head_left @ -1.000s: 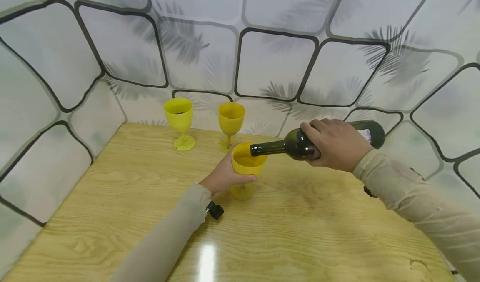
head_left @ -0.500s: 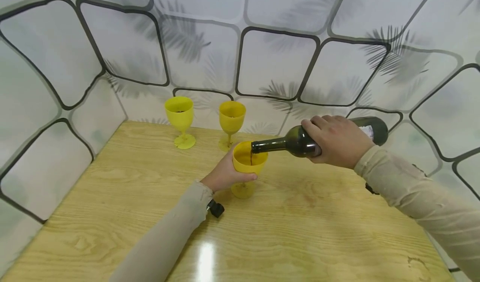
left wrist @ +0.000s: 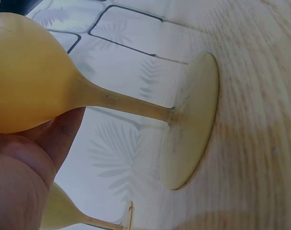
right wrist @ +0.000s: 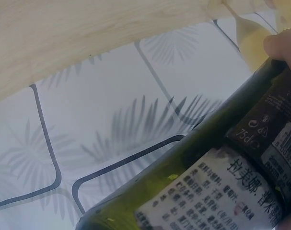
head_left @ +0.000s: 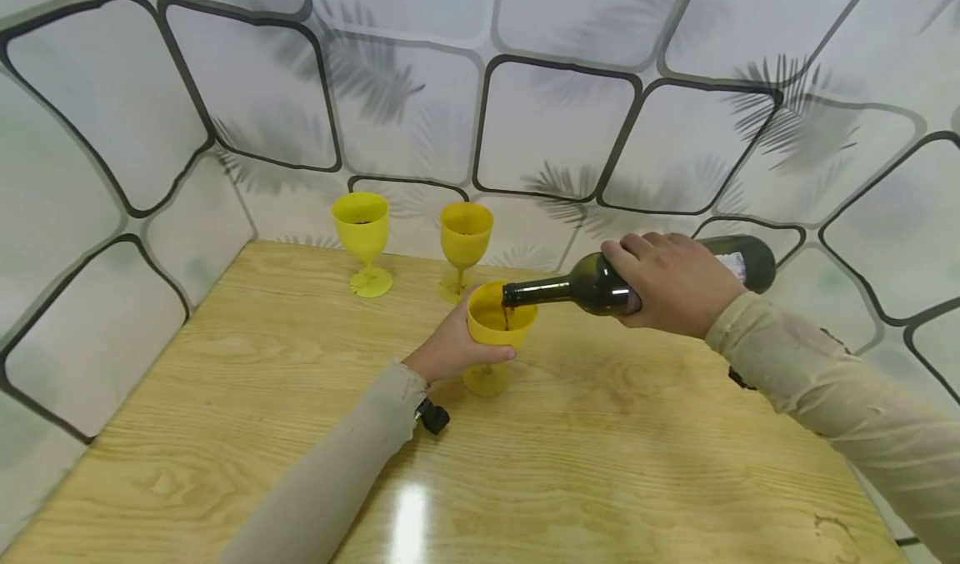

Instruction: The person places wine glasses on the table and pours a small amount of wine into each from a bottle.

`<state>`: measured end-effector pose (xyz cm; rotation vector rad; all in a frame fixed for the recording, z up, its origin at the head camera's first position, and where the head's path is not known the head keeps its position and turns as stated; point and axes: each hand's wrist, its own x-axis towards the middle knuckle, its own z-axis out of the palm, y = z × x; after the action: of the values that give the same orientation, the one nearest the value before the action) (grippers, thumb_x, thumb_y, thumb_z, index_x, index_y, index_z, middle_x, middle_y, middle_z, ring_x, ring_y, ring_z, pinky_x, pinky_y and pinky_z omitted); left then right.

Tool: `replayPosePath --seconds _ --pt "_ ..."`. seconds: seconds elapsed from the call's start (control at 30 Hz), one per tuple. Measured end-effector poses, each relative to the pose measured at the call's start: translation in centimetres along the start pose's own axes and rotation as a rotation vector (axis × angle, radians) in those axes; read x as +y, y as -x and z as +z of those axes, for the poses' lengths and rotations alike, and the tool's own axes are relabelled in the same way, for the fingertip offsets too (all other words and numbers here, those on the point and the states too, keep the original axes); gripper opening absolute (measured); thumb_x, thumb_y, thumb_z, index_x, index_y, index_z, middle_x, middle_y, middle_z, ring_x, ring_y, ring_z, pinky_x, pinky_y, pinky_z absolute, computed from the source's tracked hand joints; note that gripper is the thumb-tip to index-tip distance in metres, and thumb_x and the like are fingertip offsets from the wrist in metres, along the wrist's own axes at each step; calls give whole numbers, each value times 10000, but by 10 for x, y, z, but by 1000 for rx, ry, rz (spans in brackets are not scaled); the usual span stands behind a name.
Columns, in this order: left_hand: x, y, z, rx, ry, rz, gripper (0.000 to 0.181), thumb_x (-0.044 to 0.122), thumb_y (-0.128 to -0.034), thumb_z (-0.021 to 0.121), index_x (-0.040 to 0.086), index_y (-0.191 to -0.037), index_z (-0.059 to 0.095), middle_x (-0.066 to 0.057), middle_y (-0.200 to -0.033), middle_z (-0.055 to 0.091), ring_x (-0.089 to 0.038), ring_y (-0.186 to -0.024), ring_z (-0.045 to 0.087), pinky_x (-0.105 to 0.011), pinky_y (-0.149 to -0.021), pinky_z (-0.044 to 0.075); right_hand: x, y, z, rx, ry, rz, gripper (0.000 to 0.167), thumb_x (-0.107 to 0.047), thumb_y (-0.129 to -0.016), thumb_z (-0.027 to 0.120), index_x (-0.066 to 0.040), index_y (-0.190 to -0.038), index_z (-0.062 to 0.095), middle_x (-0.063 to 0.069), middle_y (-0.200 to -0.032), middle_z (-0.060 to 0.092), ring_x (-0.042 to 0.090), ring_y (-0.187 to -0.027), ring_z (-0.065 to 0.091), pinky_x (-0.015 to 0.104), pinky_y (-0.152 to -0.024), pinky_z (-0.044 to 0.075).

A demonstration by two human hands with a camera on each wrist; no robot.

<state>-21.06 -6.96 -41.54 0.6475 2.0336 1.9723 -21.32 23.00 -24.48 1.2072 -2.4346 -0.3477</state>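
My left hand (head_left: 457, 343) grips the bowl of a yellow goblet (head_left: 498, 335). In the left wrist view the goblet's stem and round foot (left wrist: 193, 122) show close to the tabletop; I cannot tell if the foot fully touches it. My right hand (head_left: 671, 285) holds a dark green wine bottle (head_left: 596, 285) around its body, tipped nearly level. Its mouth lies over the goblet's rim, and a thin dark stream runs down into the bowl. Paper labels (right wrist: 217, 191) on the bottle show in the right wrist view. How full this goblet is stays hidden.
Two more yellow goblets, one on the left (head_left: 363, 243) and one nearer the middle (head_left: 465, 239), stand upright at the back with something dark inside. A patterned wall (head_left: 555, 122) borders the wooden table (head_left: 600, 464). A small dark mark lies at the right front.
A dark stream now falls from the bottle's mouth, unseen one second ago. The bottle's base end has risen slightly. Both hands keep their holds.
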Motion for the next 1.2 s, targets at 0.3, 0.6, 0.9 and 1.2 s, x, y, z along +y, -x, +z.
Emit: replayPosePath --seconds 0.3,0.6,0.9,1.2 --pt "0 -1 0 4 -6 1 863 148 -816 890 228 -1487 354 -42 -1349 578 -232 -1209 593 -427 -1073 482 -3 -1 1 -16 -9 13 681 -349 -652 892 -55 -1141 520 116 -878 597 315 -733 641 502 -680 571" --pt "2 0 1 -2 1 14 854 128 -819 885 229 -1485 359 -42 -1353 575 -235 -1204 594 -418 -1063 492 -4 -1 3 -28 -21 28 674 -359 -646 898 -62 -1121 521 99 -864 594 302 -731 638 494 -674 569" --pt "0 0 0 -4 -11 21 853 127 -820 883 235 -1483 358 -43 -1342 584 -233 -1200 601 -419 -1057 499 -6 -2 5 -47 -21 33 660 -367 -654 884 -67 -1120 525 94 -860 594 293 -734 634 487 -676 567" --pt "1 0 0 -11 -2 30 852 127 -830 873 223 -1494 347 -51 -1346 579 -237 -1198 600 -417 -1055 499 -7 -2 4 -60 -21 42 649 -367 -663 885 -70 -1115 525 97 -863 599 289 -733 636 484 -680 570"
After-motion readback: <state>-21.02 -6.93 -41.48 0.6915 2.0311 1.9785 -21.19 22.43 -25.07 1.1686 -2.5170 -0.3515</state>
